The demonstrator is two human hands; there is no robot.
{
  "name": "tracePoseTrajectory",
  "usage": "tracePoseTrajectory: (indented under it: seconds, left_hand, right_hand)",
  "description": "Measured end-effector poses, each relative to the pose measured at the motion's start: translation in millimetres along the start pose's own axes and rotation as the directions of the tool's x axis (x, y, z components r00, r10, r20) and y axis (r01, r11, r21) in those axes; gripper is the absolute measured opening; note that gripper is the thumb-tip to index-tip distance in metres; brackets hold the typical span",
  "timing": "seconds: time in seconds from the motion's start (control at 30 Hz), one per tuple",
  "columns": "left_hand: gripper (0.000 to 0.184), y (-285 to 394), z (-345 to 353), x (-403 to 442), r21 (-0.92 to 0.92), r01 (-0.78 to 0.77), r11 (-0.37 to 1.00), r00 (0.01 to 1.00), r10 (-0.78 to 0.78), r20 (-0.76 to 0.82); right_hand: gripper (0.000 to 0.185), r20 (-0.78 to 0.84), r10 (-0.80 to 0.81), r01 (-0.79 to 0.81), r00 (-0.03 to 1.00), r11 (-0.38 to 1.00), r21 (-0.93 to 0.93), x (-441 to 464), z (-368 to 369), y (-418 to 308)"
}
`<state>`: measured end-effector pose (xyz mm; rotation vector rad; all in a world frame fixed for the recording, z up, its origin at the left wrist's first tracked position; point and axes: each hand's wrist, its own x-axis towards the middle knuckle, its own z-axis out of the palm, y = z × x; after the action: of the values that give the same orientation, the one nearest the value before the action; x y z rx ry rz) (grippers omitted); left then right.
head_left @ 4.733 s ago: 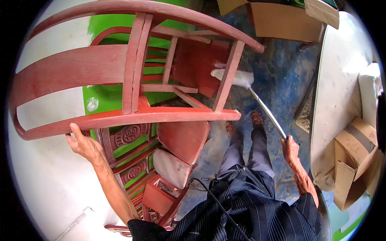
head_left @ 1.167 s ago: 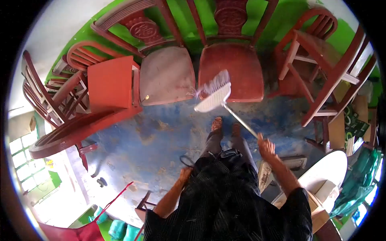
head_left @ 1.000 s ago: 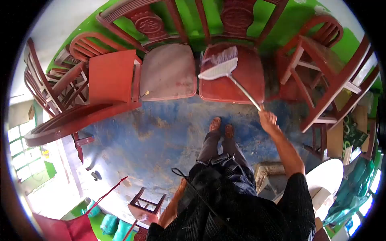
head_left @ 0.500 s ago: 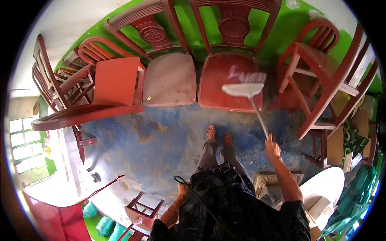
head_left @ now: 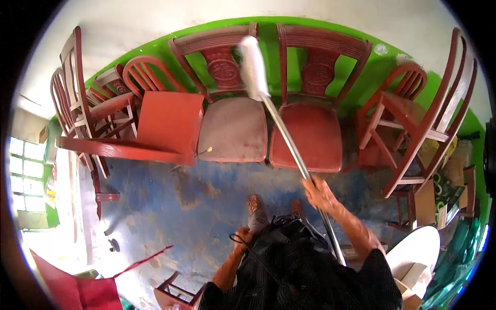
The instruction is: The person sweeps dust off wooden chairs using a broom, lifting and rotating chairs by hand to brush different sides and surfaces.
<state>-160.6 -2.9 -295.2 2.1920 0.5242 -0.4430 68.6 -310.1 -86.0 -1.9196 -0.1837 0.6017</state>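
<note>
Right hand (head_left: 319,194) is wrapped tightly around the metal handle (head_left: 289,142) of a broom, with part of the shaft running back from the grip toward the body. Ahead of this hand and to its left, the white, slightly blurred broom head (head_left: 253,70) is raised at the far end of the handle, overlapping the right edge of a chair's carved back; whether it touches the wood is unclear. That chair's dusty, greyish seat (head_left: 232,129) lies beyond the hand to the left, beside a redder seat (head_left: 306,137) almost straight ahead of it. Farther to the right of the hand stand more red wooden chairs (head_left: 408,116), and nearer on that side is a white rounded board (head_left: 416,252).

Left hand (head_left: 243,237) is lower and to the left of the right one, near the waist, next to a dark cord loop (head_left: 235,238); its fingers look bent, but I cannot tell whether they hold the cord. Blue, worn floor (head_left: 175,201) spreads to its left.
</note>
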Motion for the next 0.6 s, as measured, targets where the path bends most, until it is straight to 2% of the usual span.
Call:
tracePoseTrajectory:
  seconds: [0.03, 0.07, 0.13, 0.17, 0.2, 0.23, 0.3, 0.37, 0.4, 0.43, 0.47, 0.53, 0.57, 0.6]
  left_hand:
    - [0.036, 7.7, -24.9, 0.0, -0.083, 0.099, 0.992, 0.994, -0.095, 0.054]
    - [0.036, 17.3, -51.3, -18.3, -0.152, 0.223, 0.963, 0.971, -0.206, 0.120]
    - [0.034, -17.8, -64.3, -27.2, -0.198, 0.153, 0.968, 0.988, -0.144, 0.055]
    - [0.034, -25.3, -73.9, -24.2, -0.203, 0.149, 0.968, 0.988, -0.139, 0.060]
    - [0.033, -31.7, -87.0, -20.1, -0.303, 0.134, 0.943, 0.991, -0.125, 0.049]
    - [0.032, -35.6, -89.9, -26.4, -0.395, 0.123, 0.911, 0.992, -0.117, 0.037]
    - [0.031, -66.4, -101.6, -8.8, -0.315, 0.159, 0.936, 0.987, -0.142, 0.076]
    - [0.031, -93.5, -91.5, 6.2, -0.252, 0.195, 0.948, 0.980, -0.176, 0.097]
    - [0.030, -116.2, -95.4, 18.3, -0.220, 0.069, 0.973, 0.990, -0.039, 0.138]
    - [0.030, -118.6, -99.2, 21.3, -0.204, 0.004, 0.979, 0.988, 0.028, 0.151]
    - [0.029, -122.5, -102.3, 24.7, -0.190, -0.062, 0.980, 0.982, 0.094, 0.164]
    - [0.027, -117.4, -116.2, 30.9, -0.491, 0.211, 0.845, 0.958, -0.079, 0.275]
    - [0.027, -123.8, -121.8, 34.0, -0.485, 0.212, 0.849, 0.955, -0.076, 0.285]
    - [0.025, -132.6, -120.7, 42.5, -0.177, -0.027, 0.984, 0.956, 0.077, 0.284]
  right_hand:
    - [0.029, 0.016, 0.072, -0.073, 0.997, 0.985, 0.154, 24.5, 5.1, -39.2]
    - [0.029, 0.072, 0.126, -0.138, 0.989, 0.966, 0.217, 61.3, 11.3, -114.0]
    - [0.031, 0.150, 0.038, -0.075, 0.988, 0.967, 0.245, 125.4, 22.3, -142.6]
    - [0.030, 0.193, 0.128, -0.181, 0.973, 0.941, 0.286, 156.8, 28.5, -165.0]
    - [0.028, 0.116, 0.103, -0.140, 0.988, 0.914, 0.381, 204.6, 41.1, -176.6]
    - [0.026, 0.120, 0.136, -0.173, 0.983, 0.904, 0.390, 206.9, 42.1, -179.9]
    - [0.026, -0.005, 0.114, -0.103, 0.993, 0.912, 0.396, 214.9, 30.5, -166.5]
    - [0.028, -0.046, 0.118, -0.089, 0.992, 0.907, 0.411, 191.4, 25.5, -157.7]
    - [0.027, -0.116, 0.191, -0.123, 0.975, 0.891, 0.437, 171.2, 25.6, -149.9]
    - [0.027, -0.168, 0.247, -0.142, 0.954, 0.871, 0.471, 141.7, 13.7, -136.3]
    - [0.024, -0.238, 0.192, -0.040, 0.952, 0.850, 0.525, 114.8, 4.0, -106.2]
    - [0.026, -0.365, 0.353, -0.123, 0.862, 0.842, 0.525, 68.8, -4.2, -88.3]
    - [0.029, -0.333, 0.428, -0.129, 0.841, 0.754, 0.644, 50.2, -8.3, -88.9]
    - [0.030, -0.492, 0.453, -0.130, 0.743, 0.819, 0.559, 32.3, 8.1, -93.5]
